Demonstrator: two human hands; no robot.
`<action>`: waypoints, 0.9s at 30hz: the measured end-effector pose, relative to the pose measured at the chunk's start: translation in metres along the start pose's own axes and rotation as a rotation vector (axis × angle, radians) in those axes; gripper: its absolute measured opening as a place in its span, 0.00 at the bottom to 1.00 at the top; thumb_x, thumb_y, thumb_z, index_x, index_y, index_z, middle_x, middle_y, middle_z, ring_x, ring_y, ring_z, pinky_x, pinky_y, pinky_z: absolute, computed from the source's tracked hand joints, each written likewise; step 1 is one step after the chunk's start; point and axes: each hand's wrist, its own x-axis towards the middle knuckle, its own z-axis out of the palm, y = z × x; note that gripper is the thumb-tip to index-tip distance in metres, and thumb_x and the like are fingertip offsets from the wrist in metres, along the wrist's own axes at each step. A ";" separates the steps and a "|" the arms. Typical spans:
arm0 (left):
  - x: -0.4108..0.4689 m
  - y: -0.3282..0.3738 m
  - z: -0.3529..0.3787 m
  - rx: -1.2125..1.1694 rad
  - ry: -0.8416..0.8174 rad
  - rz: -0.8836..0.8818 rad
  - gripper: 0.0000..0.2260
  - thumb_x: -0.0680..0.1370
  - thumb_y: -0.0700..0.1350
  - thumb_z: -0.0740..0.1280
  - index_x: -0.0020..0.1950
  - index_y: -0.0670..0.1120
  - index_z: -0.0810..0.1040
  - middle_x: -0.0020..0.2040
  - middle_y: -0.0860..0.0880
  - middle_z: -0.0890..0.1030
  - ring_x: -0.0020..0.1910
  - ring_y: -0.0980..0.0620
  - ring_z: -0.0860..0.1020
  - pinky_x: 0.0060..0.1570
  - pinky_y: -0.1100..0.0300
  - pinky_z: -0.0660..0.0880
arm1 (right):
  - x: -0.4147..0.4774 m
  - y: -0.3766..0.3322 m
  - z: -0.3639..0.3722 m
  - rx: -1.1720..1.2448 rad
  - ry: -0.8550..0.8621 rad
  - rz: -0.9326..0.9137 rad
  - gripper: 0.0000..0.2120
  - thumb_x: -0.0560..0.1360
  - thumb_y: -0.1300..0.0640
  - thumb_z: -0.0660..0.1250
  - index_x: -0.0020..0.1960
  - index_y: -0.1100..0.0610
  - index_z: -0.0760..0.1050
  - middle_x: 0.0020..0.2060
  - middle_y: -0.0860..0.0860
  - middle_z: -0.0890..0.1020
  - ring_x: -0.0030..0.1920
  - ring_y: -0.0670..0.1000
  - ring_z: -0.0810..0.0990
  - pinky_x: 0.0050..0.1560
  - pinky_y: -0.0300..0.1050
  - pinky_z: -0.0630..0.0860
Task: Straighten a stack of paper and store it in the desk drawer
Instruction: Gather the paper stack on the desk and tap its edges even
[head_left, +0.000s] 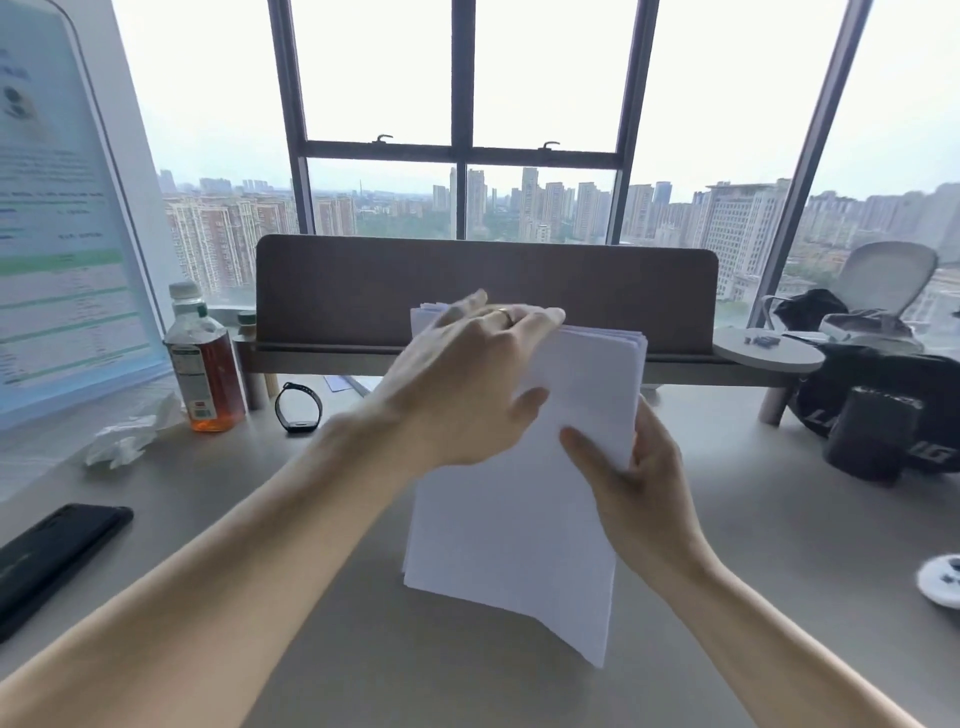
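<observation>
A stack of white paper (519, 540) stands upright on its lower edge on the grey desk (322, 649) in front of me. Its sheets are slightly fanned at the top right. My left hand (467, 384) lies across the top edge of the stack, fingers spread over the sheets, a ring on one finger. My right hand (634, 467) grips the stack's right edge, thumb on the near face and fingers behind. No drawer is in view.
A bottle of amber drink (205, 374), crumpled tissue (127, 436) and a black wristband (298, 408) sit at the left. A black phone (52, 561) lies near the left edge. A brown divider (363, 291) backs the desk. Black bags (883, 410) crowd the right.
</observation>
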 end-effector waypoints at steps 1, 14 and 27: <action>0.002 -0.001 0.001 -0.020 -0.029 0.005 0.27 0.80 0.49 0.68 0.79 0.48 0.70 0.76 0.50 0.76 0.76 0.48 0.71 0.78 0.58 0.56 | -0.001 0.000 -0.002 0.013 -0.006 -0.002 0.16 0.77 0.65 0.69 0.57 0.47 0.78 0.46 0.41 0.87 0.45 0.42 0.86 0.41 0.38 0.81; -0.083 -0.031 0.073 -1.362 0.128 -0.835 0.17 0.74 0.45 0.74 0.62 0.45 0.84 0.57 0.43 0.88 0.60 0.37 0.85 0.62 0.42 0.79 | 0.001 0.007 -0.002 0.125 0.100 0.022 0.16 0.77 0.72 0.65 0.53 0.53 0.79 0.44 0.45 0.86 0.45 0.45 0.84 0.45 0.40 0.80; -0.104 -0.043 0.093 -1.302 0.299 -0.845 0.08 0.80 0.37 0.65 0.58 0.45 0.75 0.54 0.42 0.86 0.55 0.39 0.84 0.54 0.46 0.78 | -0.015 0.042 0.004 -0.104 0.076 0.140 0.08 0.77 0.59 0.65 0.51 0.48 0.70 0.46 0.48 0.84 0.47 0.61 0.82 0.48 0.65 0.77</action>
